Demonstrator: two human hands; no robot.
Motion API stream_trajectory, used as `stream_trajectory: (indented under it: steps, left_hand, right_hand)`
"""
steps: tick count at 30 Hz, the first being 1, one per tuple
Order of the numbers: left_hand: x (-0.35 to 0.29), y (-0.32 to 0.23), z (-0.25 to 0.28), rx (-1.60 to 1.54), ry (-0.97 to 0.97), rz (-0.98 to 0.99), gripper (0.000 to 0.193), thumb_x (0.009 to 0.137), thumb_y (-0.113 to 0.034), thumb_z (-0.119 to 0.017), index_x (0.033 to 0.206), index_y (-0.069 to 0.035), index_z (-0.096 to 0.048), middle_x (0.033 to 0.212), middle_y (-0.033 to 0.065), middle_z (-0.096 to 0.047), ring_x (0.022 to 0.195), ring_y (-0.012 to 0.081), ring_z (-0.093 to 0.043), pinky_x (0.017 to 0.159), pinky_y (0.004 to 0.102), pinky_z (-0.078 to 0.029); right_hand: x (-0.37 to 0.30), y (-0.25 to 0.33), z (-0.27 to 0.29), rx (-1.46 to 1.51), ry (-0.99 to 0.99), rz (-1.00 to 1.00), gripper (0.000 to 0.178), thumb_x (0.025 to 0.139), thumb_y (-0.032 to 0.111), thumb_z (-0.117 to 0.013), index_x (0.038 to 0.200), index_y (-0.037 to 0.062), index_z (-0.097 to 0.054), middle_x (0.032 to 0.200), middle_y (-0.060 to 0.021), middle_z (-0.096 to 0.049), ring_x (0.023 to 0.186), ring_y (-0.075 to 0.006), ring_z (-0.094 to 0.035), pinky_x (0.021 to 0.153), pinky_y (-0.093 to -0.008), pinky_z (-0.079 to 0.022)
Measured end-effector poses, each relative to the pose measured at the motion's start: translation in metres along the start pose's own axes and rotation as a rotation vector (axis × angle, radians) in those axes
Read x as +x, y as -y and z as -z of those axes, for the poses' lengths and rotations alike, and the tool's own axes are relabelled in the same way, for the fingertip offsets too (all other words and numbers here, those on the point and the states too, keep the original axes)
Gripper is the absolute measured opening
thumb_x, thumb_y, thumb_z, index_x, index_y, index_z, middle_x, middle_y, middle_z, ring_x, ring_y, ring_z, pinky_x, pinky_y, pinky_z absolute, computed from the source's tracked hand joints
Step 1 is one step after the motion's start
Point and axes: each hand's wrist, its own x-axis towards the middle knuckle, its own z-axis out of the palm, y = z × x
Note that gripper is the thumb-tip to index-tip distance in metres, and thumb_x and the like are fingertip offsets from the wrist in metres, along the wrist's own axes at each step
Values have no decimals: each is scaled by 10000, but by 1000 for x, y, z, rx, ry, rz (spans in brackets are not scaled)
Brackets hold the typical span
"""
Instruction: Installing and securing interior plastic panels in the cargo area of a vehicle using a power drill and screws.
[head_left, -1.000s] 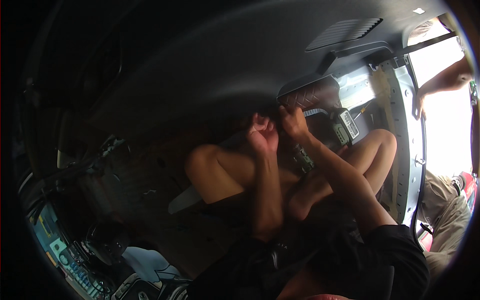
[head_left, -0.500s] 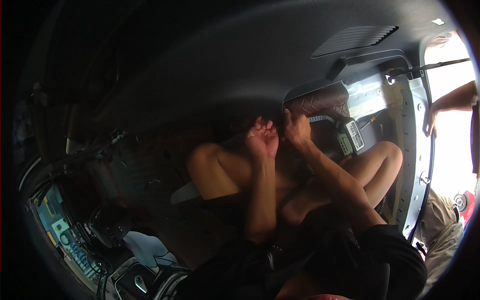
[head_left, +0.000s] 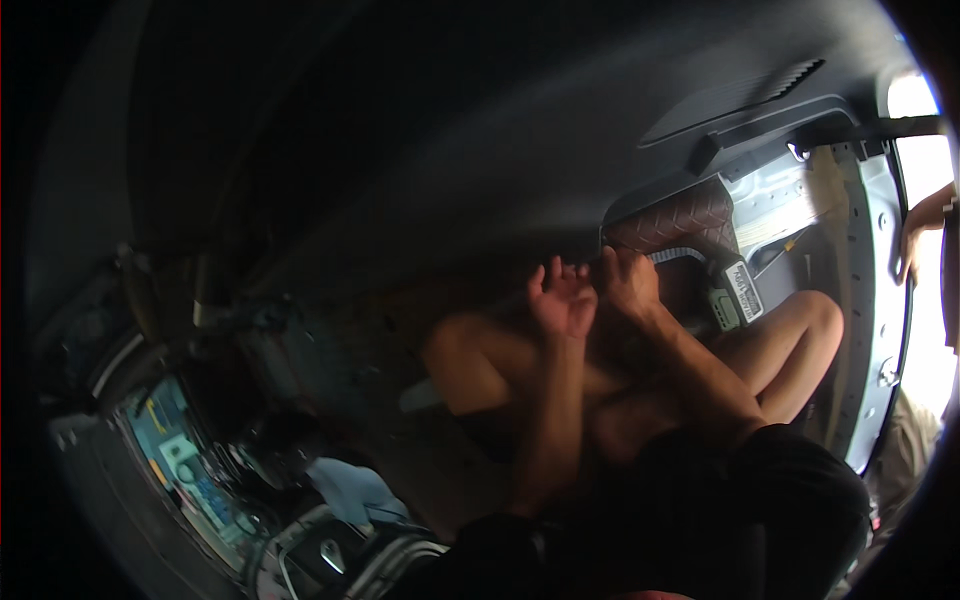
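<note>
My right hand is closed at the lower corner of an opening in the dark trim panel; what its fingers hold, if anything, is hidden. Close to its left, my left hand is raised with the palm up and the fingers loosely spread, holding nothing visible. Brown quilted padding fills part of the opening just above my right hand. A ribbed grey conduit runs from beside that hand toward a pale box with a white label, which sits next to my bent knee.
A vehicle's interior surrounds me. On the right, a bare metal sill borders a bright doorway, where another person's hand hangs. A vent grille is set high in the panel. Dark equipment and a light blue cloth-like thing lie lower left.
The view has shifted, moving everything rightward and slightly down. My right hand's raised thumb has folded in, while its place at the panel corner stays the same. My left hand's fingers have spread more.
</note>
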Motion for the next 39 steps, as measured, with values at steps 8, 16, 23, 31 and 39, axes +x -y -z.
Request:
stream_trajectory:
  steps: [8,16,23,31,39]
  left_hand:
    - [21,5,10,49,122,58,352,912,-391,-602,916,-58,-717,890,71,-578,904,160,-456,402,144,-388]
    - [20,8,-6,155,-149,-111,166,867,-213,-634,730,-120,-626,809,1,-573,653,139,-417,407,207,-267]
    - [29,18,-18,227,-485,-275,113,787,-159,-599,750,-125,-498,746,27,-526,490,140,-330,421,243,-283]
    - [15,14,-6,126,-74,-162,110,790,-209,-613,754,-104,-617,729,26,-560,586,142,-425,511,248,-320]
    - [17,11,0,414,-100,-285,69,745,-130,-587,804,-121,-551,809,20,-576,522,142,-372,498,249,-317]
  right_hand:
    - [-3,8,10,41,-20,-27,411,949,346,-499,791,1,-659,754,-253,-645,753,-440,-640,674,-514,-503]
    - [-10,7,10,59,32,-7,372,932,314,-529,776,0,-654,764,-259,-642,754,-440,-635,687,-506,-506]
    - [-10,3,19,-14,96,21,369,935,298,-525,795,-16,-657,765,-257,-647,753,-429,-642,699,-498,-517]
    - [-11,1,21,37,98,30,376,945,298,-515,792,-18,-648,740,-247,-646,738,-437,-641,693,-496,-520]
    - [-12,8,30,40,88,98,377,952,280,-512,760,-23,-630,704,-252,-628,696,-448,-622,651,-492,-507]
